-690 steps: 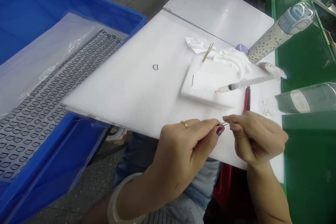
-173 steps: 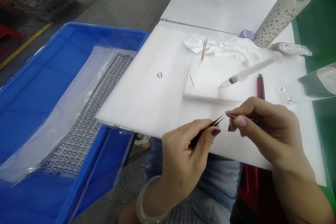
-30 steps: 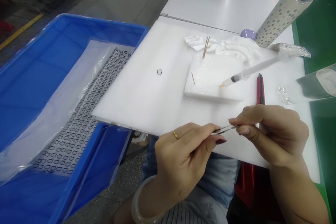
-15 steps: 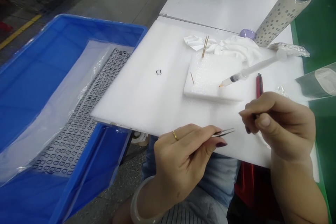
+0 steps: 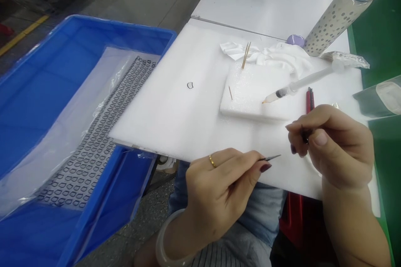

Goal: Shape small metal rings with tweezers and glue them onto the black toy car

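Note:
My left hand (image 5: 222, 187) is closed round a pair of fine tweezers (image 5: 271, 158), whose tips are pressed together and point right. My right hand (image 5: 335, 146) is pinched round a small dark piece (image 5: 305, 134), mostly hidden by the fingers; its kind I cannot make out. The tweezer tips and my right fingers are a short way apart, above the front of the white foam sheet (image 5: 163, 112). Beyond them lies a white foam block (image 5: 247, 89), with toothpicks (image 5: 246, 56) stuck upright in it and a syringe (image 5: 285, 90) resting its orange tip on it.
One small black outlined ring (image 5: 190, 85) lies on the sheet. At left, a blue bin (image 5: 75, 41) holds a sheet with rows of similar black pieces (image 5: 94, 146). A dotted bottle (image 5: 335, 23), crumpled tissue (image 5: 278, 55), red-handled cutter (image 5: 310, 99) and clear cup (image 5: 380, 96) stand or lie around.
The tweezer tips, apart before, have come together. My right hand has shifted slightly up and turned, so more of the dark piece shows.

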The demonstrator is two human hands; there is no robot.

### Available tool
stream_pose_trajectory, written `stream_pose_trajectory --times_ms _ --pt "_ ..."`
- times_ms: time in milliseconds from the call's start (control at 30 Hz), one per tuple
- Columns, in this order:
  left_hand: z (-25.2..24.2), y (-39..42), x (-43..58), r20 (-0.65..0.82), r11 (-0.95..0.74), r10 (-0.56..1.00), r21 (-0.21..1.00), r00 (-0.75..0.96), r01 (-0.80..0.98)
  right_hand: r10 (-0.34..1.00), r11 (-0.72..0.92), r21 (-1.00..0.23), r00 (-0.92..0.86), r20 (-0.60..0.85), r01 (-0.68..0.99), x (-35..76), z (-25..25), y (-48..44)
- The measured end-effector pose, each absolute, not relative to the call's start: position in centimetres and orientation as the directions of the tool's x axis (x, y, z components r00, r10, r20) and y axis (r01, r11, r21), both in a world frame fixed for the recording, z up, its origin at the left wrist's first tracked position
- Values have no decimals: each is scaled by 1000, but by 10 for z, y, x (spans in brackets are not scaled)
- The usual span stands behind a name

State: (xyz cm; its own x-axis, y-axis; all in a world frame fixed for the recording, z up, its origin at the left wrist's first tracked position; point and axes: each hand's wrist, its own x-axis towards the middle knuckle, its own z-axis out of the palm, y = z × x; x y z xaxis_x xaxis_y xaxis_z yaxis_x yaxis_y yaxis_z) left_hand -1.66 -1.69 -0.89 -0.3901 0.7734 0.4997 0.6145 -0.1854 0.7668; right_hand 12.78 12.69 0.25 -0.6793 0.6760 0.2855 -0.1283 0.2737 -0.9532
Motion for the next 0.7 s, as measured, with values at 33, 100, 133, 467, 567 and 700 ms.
stream_pose_trajectory --times_ms 33,100,133,467,567,700 --pt "-9 -17 -17 503 -187 771 765 -390 616 674 270 -954 -683 282 -127 128 3 127" --pt "-8 -17 -18 479 -185 781 791 -401 583 669 262 -956 -688 281 -135 128 3 126" --pt "-8 -16 -18 433 -186 802 836 -412 517 667 258 -956 -690 281 -140 128 3 126" --pt "-18 -7 -16 -191 193 978 668 85 -718 660 246 -961 -704 262 -127 129 -1 127" --pt "-17 -6 -14 -229 248 965 617 131 -747 659 244 -962 -707 255 -120 130 -2 127" --pt "-20 -8 -14 -207 274 959 486 195 -830 640 237 -960 -720 269 -148 131 -3 127"
